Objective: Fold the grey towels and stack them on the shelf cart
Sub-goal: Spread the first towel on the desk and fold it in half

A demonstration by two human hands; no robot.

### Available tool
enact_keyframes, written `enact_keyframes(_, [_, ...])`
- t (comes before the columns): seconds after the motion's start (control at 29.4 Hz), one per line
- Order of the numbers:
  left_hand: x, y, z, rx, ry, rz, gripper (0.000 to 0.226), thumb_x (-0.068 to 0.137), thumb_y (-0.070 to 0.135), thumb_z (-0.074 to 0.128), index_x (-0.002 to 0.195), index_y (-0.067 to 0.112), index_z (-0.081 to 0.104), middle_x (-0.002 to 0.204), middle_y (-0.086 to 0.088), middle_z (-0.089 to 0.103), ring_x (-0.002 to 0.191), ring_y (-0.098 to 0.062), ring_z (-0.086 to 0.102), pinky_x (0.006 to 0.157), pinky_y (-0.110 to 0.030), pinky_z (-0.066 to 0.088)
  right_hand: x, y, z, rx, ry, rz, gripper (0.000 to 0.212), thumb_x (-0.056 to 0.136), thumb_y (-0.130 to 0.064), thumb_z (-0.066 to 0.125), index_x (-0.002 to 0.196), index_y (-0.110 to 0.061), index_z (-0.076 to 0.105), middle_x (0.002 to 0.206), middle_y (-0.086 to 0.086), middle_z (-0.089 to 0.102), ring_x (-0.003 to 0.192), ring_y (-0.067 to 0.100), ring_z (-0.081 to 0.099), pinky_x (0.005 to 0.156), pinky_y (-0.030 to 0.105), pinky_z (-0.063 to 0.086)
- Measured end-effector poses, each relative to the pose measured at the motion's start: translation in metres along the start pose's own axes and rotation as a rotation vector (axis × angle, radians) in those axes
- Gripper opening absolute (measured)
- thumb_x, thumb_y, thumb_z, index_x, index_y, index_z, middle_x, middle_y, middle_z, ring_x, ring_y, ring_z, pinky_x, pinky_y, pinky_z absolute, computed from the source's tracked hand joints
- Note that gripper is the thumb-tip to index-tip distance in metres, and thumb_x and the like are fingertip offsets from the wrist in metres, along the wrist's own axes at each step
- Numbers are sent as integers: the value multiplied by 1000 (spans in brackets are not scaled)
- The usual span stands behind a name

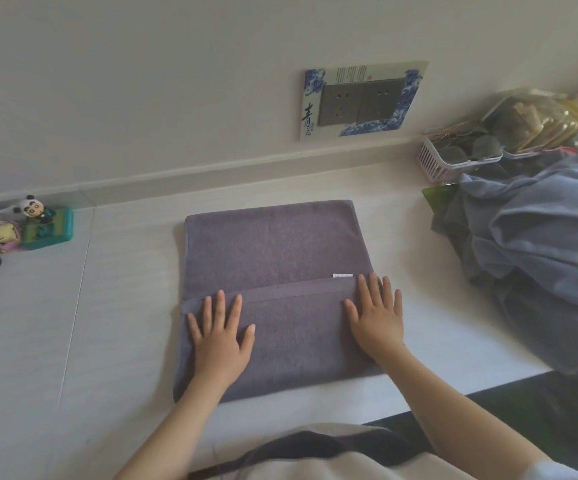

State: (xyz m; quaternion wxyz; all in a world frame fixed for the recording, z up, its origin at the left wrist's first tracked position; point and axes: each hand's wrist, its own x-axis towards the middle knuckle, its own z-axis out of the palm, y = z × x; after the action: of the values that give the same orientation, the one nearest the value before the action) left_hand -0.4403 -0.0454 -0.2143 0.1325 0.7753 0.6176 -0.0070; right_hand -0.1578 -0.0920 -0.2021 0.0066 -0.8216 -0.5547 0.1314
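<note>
Bare forearms, white short sleeve

Greys and blues on my pale counter

The towel I'm folding is plain purplish grey with a small white label; the counter under it is off-white. At its right edge the heap of laundry is dusty blue and darker grey, behind it a pink basket. By the left edge sit a teal tray and a black-and-white panda figure. The socket surround is white with blue patterning.
</note>
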Motion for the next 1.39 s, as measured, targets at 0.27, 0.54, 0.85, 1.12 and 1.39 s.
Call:
enact_keyframes(0.27, [-62,-3,-1,-215,88,477,51,97,50,30,128,23,60,148,-8,40,138,-22,32,115,-39,18,-75,-16,13,227,13,-605,42,96,-53,32,126,-34,55,136,-6,53,117,16,45,98,28,28])
enact_keyframes(0.54, [-67,-15,7,-169,-14,433,45,91,59,40,123,35,61,134,1,54,122,-17,44,105,-31,24,-64,-5,15,231,-65,-654,41,78,-62,51,108,-39,69,120,-9,61,106,12,42,86,31,37])
enact_keyframes(0.85, [-59,-7,4,-259,83,363,34,76,51,53,101,38,73,106,6,62,100,-11,48,84,-27,29,-65,-20,20,261,95,-542,31,80,-49,49,84,-33,75,99,-11,65,92,12,43,76,30,40])
enact_keyframes(1.12, [-43,5,-29,-345,-181,290,29,84,46,62,96,22,74,97,9,60,94,-9,52,83,-25,41,-56,-34,-23,178,-191,-486,24,91,-35,54,104,-22,70,103,-4,69,94,21,59,76,27,43])
enact_keyframes(1.39, [-33,5,-82,-562,-954,185,32,88,38,65,59,24,64,60,11,52,59,-4,45,64,-24,35,-46,-47,-89,60,-779,-580,28,93,-39,51,105,-18,66,107,1,66,97,20,58,84,27,40])
